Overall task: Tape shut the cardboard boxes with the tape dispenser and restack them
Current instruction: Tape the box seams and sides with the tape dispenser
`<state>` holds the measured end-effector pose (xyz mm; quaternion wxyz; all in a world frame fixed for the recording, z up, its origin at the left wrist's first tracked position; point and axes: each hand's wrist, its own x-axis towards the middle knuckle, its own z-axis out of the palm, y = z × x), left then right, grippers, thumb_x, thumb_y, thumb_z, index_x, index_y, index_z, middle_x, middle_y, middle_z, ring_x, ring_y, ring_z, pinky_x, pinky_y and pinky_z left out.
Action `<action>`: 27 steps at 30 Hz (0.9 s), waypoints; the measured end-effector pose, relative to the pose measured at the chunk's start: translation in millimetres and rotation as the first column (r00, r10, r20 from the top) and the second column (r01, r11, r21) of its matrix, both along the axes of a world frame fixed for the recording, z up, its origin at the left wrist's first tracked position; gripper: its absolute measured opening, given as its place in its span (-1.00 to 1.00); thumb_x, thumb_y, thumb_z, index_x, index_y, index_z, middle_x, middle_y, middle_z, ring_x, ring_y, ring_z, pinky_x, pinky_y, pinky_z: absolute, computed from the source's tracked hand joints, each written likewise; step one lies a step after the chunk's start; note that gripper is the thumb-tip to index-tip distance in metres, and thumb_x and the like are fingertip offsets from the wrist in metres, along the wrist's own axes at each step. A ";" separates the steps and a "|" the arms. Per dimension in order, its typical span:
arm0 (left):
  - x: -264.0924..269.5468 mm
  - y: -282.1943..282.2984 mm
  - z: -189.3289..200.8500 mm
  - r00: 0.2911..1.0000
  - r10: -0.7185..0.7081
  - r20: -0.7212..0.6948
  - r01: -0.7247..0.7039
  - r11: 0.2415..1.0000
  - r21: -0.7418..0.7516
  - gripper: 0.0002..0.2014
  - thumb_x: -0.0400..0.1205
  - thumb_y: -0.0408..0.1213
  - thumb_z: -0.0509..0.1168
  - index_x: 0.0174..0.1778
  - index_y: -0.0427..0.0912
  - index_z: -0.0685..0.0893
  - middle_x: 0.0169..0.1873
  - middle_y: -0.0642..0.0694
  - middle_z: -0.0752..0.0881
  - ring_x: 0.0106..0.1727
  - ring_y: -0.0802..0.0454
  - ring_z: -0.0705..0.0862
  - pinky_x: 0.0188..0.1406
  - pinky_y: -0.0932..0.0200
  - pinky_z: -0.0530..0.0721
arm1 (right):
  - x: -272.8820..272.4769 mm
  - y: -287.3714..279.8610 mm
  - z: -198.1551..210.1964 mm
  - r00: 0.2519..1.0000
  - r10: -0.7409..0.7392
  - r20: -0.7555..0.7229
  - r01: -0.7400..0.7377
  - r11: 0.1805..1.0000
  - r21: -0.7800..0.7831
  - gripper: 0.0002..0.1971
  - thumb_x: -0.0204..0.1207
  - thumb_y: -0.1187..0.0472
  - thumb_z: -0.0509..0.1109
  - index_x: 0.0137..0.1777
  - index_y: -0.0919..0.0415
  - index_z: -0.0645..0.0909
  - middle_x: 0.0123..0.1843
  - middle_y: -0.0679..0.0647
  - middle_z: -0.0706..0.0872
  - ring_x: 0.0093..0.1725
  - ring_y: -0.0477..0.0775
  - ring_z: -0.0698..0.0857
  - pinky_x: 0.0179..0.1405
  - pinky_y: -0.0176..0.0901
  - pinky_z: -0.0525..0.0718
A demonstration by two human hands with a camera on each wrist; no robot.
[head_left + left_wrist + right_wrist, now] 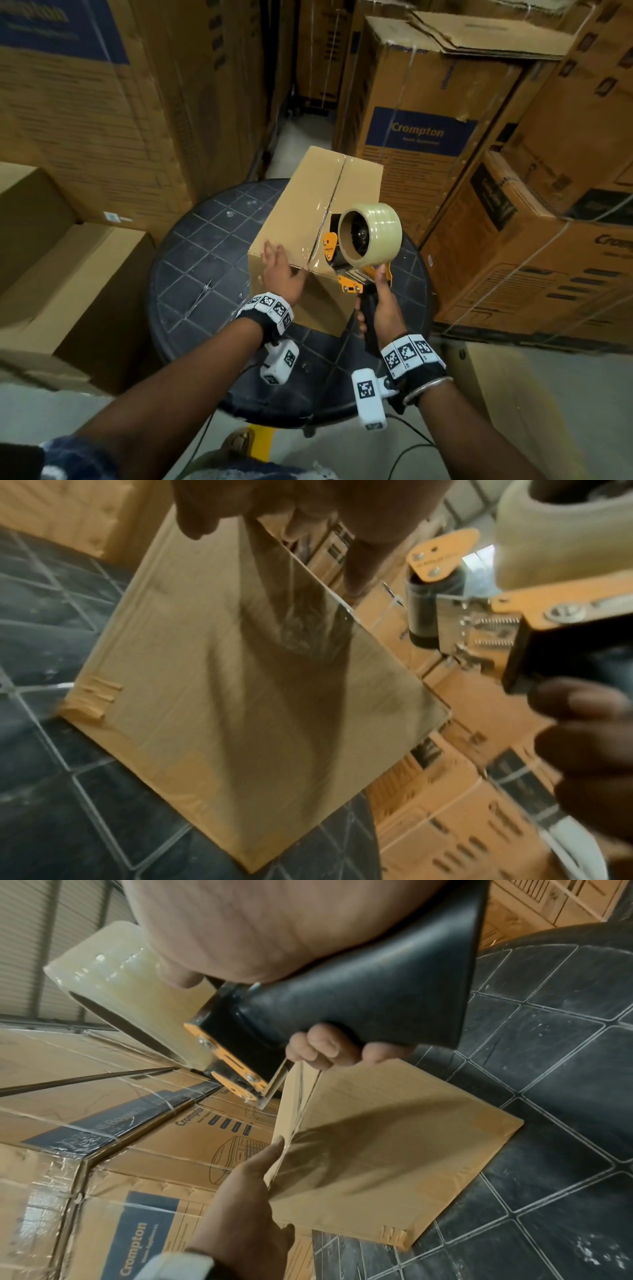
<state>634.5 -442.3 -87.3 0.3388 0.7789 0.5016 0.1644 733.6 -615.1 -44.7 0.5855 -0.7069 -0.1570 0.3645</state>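
A plain brown cardboard box (308, 212) stands on a round dark table (205, 260), clear tape running along its top seam and over the near edge. My left hand (279, 270) lies flat on the box's near top edge, fingers straight, thumb by the tape end. My right hand (380, 308) grips the black handle of the orange tape dispenser (356, 253), whose clear roll (370, 234) sits just above the box's near right corner. In the right wrist view the dispenser (342, 1010) hovers at the box (394, 1150) edge; the left hand (250, 1191) touches it. The left wrist view shows the box's side (205, 696) and the dispenser (479, 610).
Tall printed cartons (418, 113) wrapped in strapping crowd the back and right. Plain boxes (68, 274) sit to the left of the table. A narrow floor gap (294, 144) runs behind the table. A cable (411, 448) trails on the floor near my feet.
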 end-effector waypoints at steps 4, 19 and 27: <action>3.8 8.7 7.6 0.943 0.324 0.078 -0.291 0.913 -0.286 0.19 0.50 -0.04 0.53 0.72 -0.16 -0.29 0.66 -0.24 -0.44 0.71 -0.24 -0.28 0.67 -0.14 -0.10 | -2.7 3.5 0.0 1.000 0.006 0.002 -0.006 1.000 0.004 -0.01 0.10 -0.89 0.07 -0.44 0.15 0.61 -0.48 0.15 0.50 -0.56 0.08 0.46 -0.53 -0.14 0.41; -7.0 74.8 -3.0 0.857 0.476 0.197 -0.313 0.785 -0.534 0.06 0.58 -0.24 0.49 0.70 -0.40 -0.22 0.73 -0.26 -0.15 0.73 -0.21 0.00 0.69 -0.01 0.05 | -6.6 39.7 12.3 0.996 0.090 -0.005 -0.090 0.994 -0.067 0.03 0.05 -0.90 0.11 -0.35 0.19 0.62 -0.46 0.11 0.49 -0.56 0.07 0.43 -0.53 -0.12 0.42; -35.7 151.9 -5.6 0.887 0.360 0.290 -0.141 0.808 -0.572 -0.24 0.45 -0.47 0.55 0.53 -0.32 0.33 0.51 -0.27 0.45 0.51 -0.24 0.48 0.56 -0.15 0.42 | -21.0 102.9 25.3 0.975 0.218 0.041 -0.207 0.961 -0.184 0.00 0.15 -0.86 0.03 -0.30 0.17 0.62 -0.45 0.07 0.52 -0.54 0.05 0.44 -0.49 -0.14 0.46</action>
